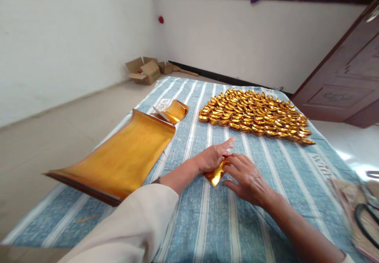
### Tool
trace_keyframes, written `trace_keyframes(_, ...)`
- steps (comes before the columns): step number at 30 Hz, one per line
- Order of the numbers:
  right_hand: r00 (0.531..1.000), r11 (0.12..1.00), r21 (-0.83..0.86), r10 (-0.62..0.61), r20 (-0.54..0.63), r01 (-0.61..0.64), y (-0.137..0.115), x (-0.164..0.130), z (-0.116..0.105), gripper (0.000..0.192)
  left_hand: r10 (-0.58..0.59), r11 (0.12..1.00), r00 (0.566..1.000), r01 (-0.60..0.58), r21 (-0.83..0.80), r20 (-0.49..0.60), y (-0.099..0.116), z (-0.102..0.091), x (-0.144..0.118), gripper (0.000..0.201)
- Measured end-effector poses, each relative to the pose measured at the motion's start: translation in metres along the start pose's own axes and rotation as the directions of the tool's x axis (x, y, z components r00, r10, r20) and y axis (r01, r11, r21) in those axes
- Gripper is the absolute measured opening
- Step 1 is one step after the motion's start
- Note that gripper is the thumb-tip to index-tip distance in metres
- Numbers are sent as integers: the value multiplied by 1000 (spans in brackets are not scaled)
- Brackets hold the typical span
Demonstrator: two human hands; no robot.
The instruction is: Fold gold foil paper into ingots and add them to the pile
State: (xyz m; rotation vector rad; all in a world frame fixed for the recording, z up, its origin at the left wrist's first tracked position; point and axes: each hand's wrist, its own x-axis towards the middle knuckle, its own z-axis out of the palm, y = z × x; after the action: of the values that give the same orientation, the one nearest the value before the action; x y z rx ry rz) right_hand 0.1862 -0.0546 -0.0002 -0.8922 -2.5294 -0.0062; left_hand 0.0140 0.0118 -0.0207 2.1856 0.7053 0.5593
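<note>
A small piece of shiny gold foil paper [215, 176], partly folded, lies on the striped cloth between my hands. My left hand [213, 157] is closed on its far edge from the left, with one finger stretched out past it. From the right, the bent fingers of my right hand [247, 177] grip the same paper at its side. The fold under my fingertips is hidden. Beyond the hands stand many folded gold paper ingots [254, 115], packed in overlapping rows. To the left lie a large stack of gold foil sheets [124, 156] and a smaller curled stack [175, 112].
A blue-and-white striped cloth [197, 223] covers the table. Black-handled scissors [359, 217] lie at the right edge on a brownish mat [345, 200]. Open cardboard boxes [148, 71] stand on the floor by the wall, and a brown door [340, 73] is at the right.
</note>
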Motion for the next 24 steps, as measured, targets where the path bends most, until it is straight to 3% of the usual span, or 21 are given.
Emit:
trace_keyframes(5, 999, 999, 12, -45, 10, 45, 14, -1, 8, 14, -7, 1000, 1000, 7, -1, -16, -2, -1, 2, 55)
trace_keyframes(11, 998, 999, -15, -52, -19, 52, 11, -6, 18, 15, -72, 997, 995, 71, -14, -64, 1, 5, -1, 71)
trace_keyframes(16, 999, 999, -18, -40, -28, 40, 7, -9, 21, 15, -60, 961, 984, 103, 255, -168, 15, -5, -20, 50)
trace_keyframes(19, 1000, 1000, -10, -21, -3, 21, 8, -9, 22, 17, -42, 950, 996, 66, 304, -84, 32, -18, -43, 25)
trace_keyframes(22, 1000, 1000, -10, -12, 21, 12, 8, -10, 21, 17, -60, 958, 998, 53, 282, 16, 48, -27, -63, 14)
trace_keyframes(24, 999, 1000, -13, -16, 31, 16, 9, -11, 21, 17, -71, 957, 997, 62, 282, 23, 54, -29, -70, 11)
